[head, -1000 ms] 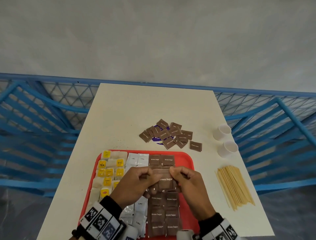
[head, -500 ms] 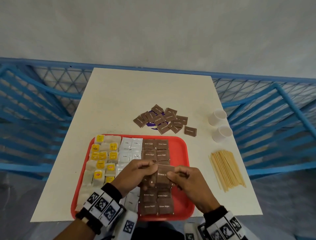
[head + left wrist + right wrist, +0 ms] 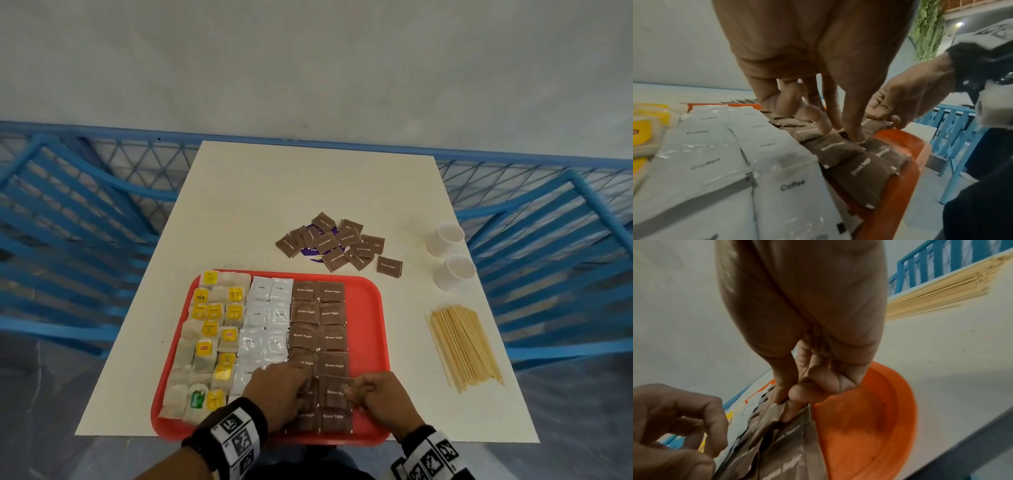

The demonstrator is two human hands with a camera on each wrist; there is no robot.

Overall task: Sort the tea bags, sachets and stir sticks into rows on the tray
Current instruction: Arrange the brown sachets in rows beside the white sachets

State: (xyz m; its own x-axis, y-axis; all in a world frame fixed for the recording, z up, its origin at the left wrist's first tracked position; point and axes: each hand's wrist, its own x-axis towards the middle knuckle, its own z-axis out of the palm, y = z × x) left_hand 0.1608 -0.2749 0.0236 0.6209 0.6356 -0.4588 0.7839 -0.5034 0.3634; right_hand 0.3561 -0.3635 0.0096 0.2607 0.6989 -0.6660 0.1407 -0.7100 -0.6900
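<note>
A red tray (image 3: 376, 301) holds tea bags (image 3: 212, 339) on the left, white coffee sachets (image 3: 263, 329) in the middle and two columns of brown sugar sachets (image 3: 334, 337) on the right. My right hand (image 3: 356, 390) pinches the right edge of one brown sugar sachet (image 3: 334, 392), which lies low over the near end of the right brown column. The pinch of thumb and finger shows in the right wrist view (image 3: 785, 397). My left hand (image 3: 301, 380) presses its fingertips (image 3: 854, 133) down on the neighbouring brown sachets. Stir sticks (image 3: 462, 346) lie on the table right of the tray.
A loose pile of brown sugar sachets (image 3: 335, 241) lies on the white table beyond the tray. Two white paper cups (image 3: 445, 238) stand at the right edge. Blue railings (image 3: 85, 240) surround the table. The tray's right strip is bare red plastic.
Both hands held the brown sachet raised over the middle of the tray. It has come down toward me to the near end of the brown column, and the left fingers now press flat.
</note>
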